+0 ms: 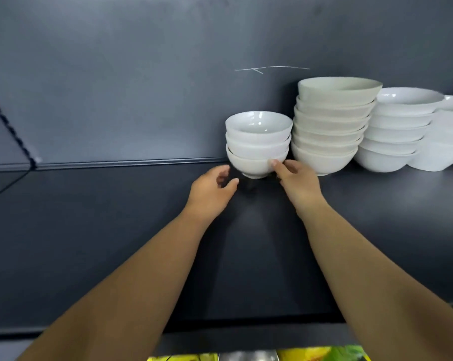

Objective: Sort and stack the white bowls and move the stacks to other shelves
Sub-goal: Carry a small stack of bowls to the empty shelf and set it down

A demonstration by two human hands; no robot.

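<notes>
Grey back panel (116, 74), white scratch (272, 68), yellow-green items (311, 354)

The right hand (295, 178) hides its fingers behind the stack of 3 bowls (258, 142). At the shelf's (116, 230) right end, the last white stack (452, 136), perhaps squarish dishes, is cut off. Yellow-green shapes (322, 354) below are blurred.

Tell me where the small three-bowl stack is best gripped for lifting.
Cup the bottom bowl's lower wall, left hand and right hand coming from the front, one per side. The small stack is only nested, so gripping higher would likely lift bowls off. The taller stack crowds its right side, so stay forward there.
</notes>
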